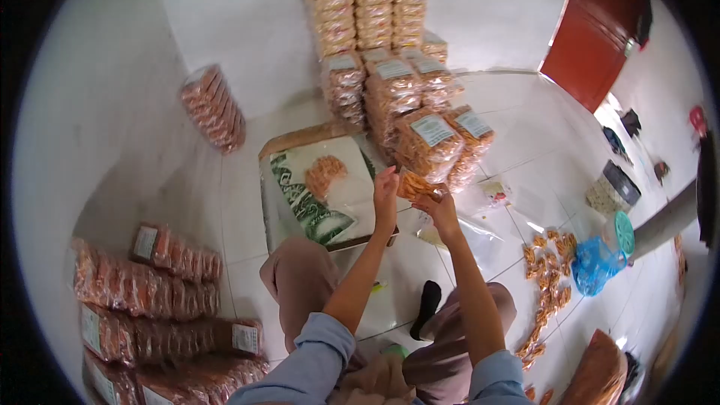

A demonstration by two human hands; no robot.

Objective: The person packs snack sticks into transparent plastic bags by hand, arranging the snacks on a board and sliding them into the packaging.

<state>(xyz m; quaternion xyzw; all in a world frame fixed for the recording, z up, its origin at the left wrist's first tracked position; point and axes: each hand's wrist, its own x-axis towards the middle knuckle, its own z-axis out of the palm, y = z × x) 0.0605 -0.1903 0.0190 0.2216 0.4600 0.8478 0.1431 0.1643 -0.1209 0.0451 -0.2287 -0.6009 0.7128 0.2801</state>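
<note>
Between my two hands is a small clear plastic bag of orange-brown snack pieces [415, 184]. My right hand [441, 208] grips its lower right side, fingers wrapped over the plastic. At the bag's left edge my left hand [385, 193] is raised with its fingers curled together; what they pinch, if anything, is too small to make out. Left of my hands a flat board [268, 206] carries a green and white printed sheet [296, 202], with a loose heap of the snack [325, 177] on it. Clear plastic sheets [476, 236] lie on the floor by my right forearm.
Tall stacks of labelled snack packs [394, 94] stand ahead against the wall. More packs [150, 292] are piled at lower left, and one stack [214, 109] leans at left. Small snack bundles [547, 277] lie right, beside a blue plastic bag [592, 266] and a green basket [624, 232].
</note>
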